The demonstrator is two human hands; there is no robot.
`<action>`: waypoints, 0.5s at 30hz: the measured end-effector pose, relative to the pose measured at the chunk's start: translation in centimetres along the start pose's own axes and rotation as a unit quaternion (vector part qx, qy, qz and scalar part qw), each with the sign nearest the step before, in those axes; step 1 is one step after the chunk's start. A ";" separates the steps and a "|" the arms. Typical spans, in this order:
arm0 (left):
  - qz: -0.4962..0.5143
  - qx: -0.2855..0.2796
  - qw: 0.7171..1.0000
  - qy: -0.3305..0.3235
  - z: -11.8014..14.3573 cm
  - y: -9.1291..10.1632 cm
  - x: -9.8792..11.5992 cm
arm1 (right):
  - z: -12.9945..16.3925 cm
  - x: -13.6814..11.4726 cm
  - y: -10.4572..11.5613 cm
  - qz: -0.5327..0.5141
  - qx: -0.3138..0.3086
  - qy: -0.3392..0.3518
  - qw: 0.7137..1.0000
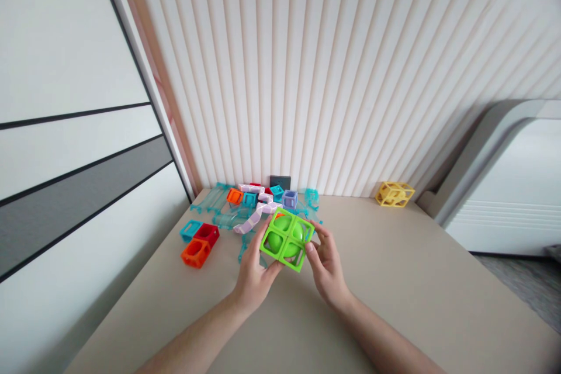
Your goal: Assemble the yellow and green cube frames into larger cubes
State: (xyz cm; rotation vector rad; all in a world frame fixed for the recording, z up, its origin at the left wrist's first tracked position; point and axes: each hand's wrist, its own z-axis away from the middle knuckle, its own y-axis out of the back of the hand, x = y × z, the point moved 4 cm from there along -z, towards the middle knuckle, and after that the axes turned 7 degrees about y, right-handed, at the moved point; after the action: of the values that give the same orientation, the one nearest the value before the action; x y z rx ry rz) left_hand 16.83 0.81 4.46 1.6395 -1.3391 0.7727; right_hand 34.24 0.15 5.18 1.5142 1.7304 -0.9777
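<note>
Between my two hands is a bright green marble run block [288,239], a square frame with rounded bowl-like forms inside, tilted above the table. My left hand [254,276] grips its left side and lower edge, thumb beneath. On the right edge, my right hand [326,266] holds it between thumb and fingers. Just behind the block lie pale purple track pieces [250,222] and clear teal pieces [228,219], partly hidden by it. Left of my left hand sit an orange cube frame [196,253], a red cube frame [207,234] and a blue cube frame [190,230], close together.
A yellow cube frame [394,194] stands at the table's back right. Small orange [235,196] and lavender cubes [290,199] sit among the pile near the ribbed wall [280,70]. A black socket [280,182] is behind them. White cabinet panels [79,198] border the left.
</note>
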 end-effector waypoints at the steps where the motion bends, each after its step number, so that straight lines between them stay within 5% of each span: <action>1: 0.007 -0.002 1.000 0.007 0.0 0.0 0.0 | -0.1 0.0 0.0 -0.001 -0.001 0.001 1.000; 6: 0.021 -0.004 1.000 0.016 0.0 0.1 0.1 | 0.1 0.2 0.0 -0.013 -0.004 0.000 1.000; 15: -0.023 -0.043 0.995 -0.090 0.4 -0.2 1.9 | 0.3 -0.7 0.4 0.023 0.035 0.003 0.999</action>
State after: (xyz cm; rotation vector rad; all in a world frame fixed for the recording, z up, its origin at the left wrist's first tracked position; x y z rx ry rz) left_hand 17.44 -0.39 5.87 1.6980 -1.4331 0.5424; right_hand 34.70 -0.45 5.54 1.5969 1.6733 -1.0198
